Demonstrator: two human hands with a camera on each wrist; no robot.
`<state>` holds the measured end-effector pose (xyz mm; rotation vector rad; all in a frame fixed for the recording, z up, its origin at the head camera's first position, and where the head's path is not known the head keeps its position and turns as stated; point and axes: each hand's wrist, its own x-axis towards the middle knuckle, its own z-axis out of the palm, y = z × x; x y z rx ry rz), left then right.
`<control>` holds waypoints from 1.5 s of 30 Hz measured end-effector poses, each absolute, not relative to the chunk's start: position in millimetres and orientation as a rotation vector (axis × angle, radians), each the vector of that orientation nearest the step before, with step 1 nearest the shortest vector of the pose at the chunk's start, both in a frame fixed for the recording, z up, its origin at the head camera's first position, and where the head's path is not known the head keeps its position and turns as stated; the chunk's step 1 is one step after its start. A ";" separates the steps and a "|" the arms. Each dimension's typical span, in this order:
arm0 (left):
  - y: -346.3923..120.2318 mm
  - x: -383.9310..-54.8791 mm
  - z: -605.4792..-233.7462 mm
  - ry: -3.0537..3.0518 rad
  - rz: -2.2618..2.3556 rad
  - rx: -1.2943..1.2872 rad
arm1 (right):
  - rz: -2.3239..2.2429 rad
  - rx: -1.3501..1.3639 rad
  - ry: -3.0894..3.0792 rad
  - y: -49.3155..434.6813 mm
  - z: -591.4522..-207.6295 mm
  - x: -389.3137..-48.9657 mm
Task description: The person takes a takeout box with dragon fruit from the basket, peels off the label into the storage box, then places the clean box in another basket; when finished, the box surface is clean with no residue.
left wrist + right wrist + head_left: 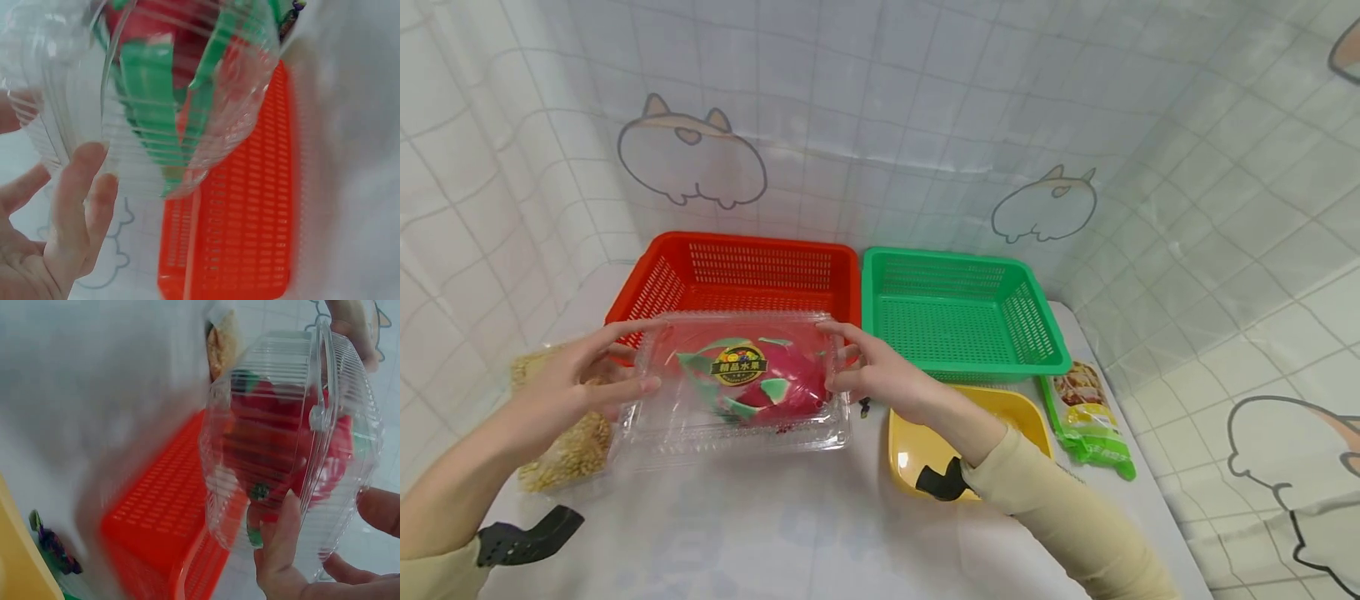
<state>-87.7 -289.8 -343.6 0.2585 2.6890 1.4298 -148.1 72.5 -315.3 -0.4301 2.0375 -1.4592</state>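
A clear plastic clamshell box (655, 429) hangs between my two hands, close over the front of the red basket. Inside it lies a dragon fruit (801, 379) with green scales, and the lid bears a round dark label (739, 365). My left hand (591, 375) grips the box's left end; its fingers (78, 194) bend at the ribbed wall in the left wrist view. At the other end my right hand (880, 375) holds on, fingers and thumb around the seam and wall (325, 462). The box looks closed, lid over base.
Behind the box stands a red basket (760, 300), with a green basket (955, 371) beside it. A yellow bin (1000, 400) sits under my right forearm. Bagged yellowish grains (576, 454) lie left, a green food packet (1093, 425) right. One dark-wrapped candy (56, 550) is near the bin.
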 end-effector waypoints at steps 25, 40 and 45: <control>-282.9 -57.3 -401.3 2.528 1.396 0.184 | -1.352 -0.456 2.037 80.6 -371.3 -116.8; -275.0 -57.8 -411.5 2.427 1.429 0.182 | -1.321 -0.410 2.053 85.2 -390.6 -110.8; -269.3 -62.5 -415.7 2.427 1.408 0.172 | -1.314 -0.423 2.077 85.1 -396.4 -115.2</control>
